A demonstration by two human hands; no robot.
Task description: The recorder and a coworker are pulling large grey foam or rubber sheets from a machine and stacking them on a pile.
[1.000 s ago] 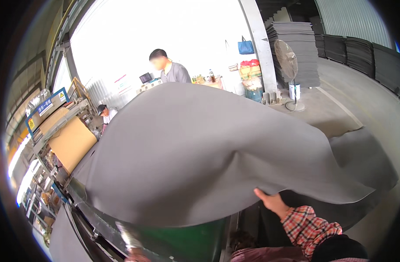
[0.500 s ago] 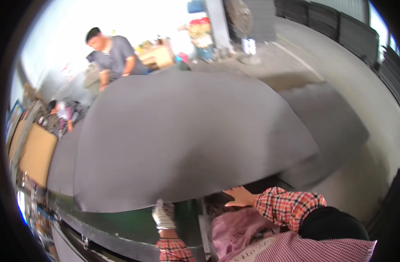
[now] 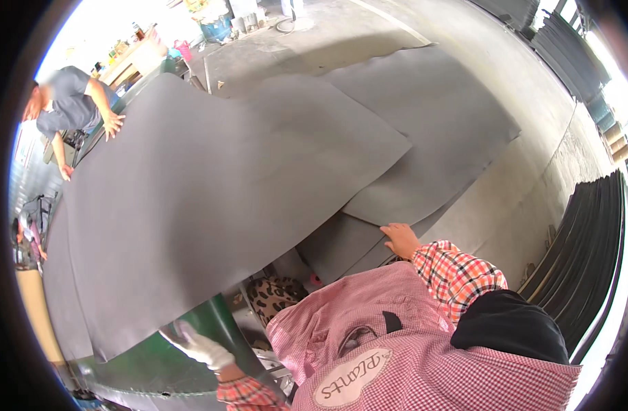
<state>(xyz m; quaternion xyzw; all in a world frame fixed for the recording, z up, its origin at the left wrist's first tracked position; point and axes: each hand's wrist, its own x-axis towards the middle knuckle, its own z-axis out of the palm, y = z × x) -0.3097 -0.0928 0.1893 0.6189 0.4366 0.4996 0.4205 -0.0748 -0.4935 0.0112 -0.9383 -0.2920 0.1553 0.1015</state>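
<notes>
A large dark grey flexible sheet (image 3: 190, 185) spreads across the green work surface (image 3: 142, 366) and hangs past its right side. My left hand (image 3: 199, 346), in a white glove, is at the sheet's near edge, fingers stretched out and slightly smeared. Bare and with its fingers extended, my right hand (image 3: 401, 240) touches the near edge of a second grey sheet (image 3: 430, 123), which lies lower on the right and is partly covered by the first. At the far left, a co-worker's hands (image 3: 112, 125) rest along the large sheet's far edge.
A stack of dark sheets (image 3: 577, 246) stands on edge at the right, with more stacks behind. A cluttered table (image 3: 139, 58) and a blue bin (image 3: 216, 29) are at the back. A leopard-print item (image 3: 276, 294) lies beside my apron.
My view has swung to the right and downward. My left hand's fingers have loosened from a pinch at the sheet's edge. My right hand now touches the lower sheet.
</notes>
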